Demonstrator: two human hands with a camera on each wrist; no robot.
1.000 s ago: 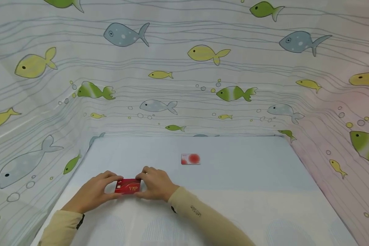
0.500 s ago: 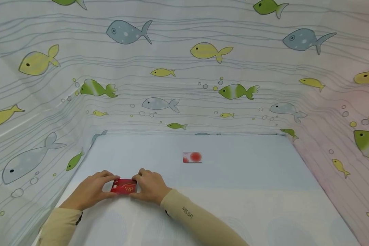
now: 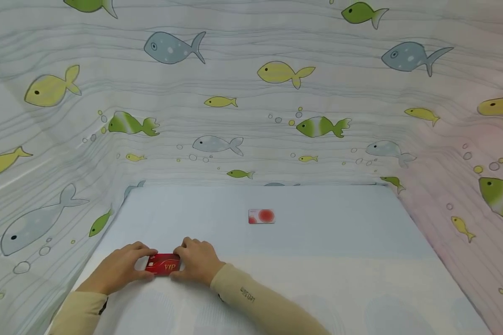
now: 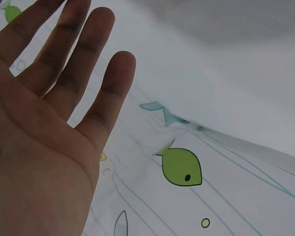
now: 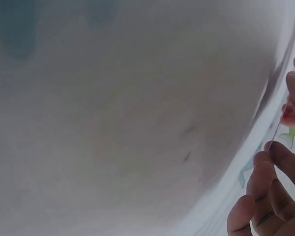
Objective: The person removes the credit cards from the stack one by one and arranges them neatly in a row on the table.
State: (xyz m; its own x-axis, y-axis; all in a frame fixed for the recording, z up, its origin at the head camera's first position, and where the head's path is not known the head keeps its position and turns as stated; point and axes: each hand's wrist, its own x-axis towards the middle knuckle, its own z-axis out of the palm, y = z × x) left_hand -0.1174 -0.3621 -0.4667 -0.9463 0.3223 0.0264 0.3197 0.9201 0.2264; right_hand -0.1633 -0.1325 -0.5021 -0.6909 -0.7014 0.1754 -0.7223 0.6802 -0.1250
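A red card marked "VIP" (image 3: 163, 265) is held between my two hands at the left front of the white table in the head view. My left hand (image 3: 119, 268) pinches its left end between thumb and forefinger. On the right end, the thumb and fingers of my right hand (image 3: 198, 261) grip it. The left wrist view shows the left palm (image 4: 44, 132) with several fingers extended; the card lies outside that picture. Edge-on, the card (image 5: 277, 127) appears as a thin line between both hands in the right wrist view.
Farther back, near the table's middle, lies a white card with red circles (image 3: 261, 216). The white tabletop (image 3: 339, 223) is bordered behind and at both sides by a fish-patterned sheet (image 3: 251, 135).
Both hands have shifted left and nearer the front with the red card between them. The white card stays where it was on the table.
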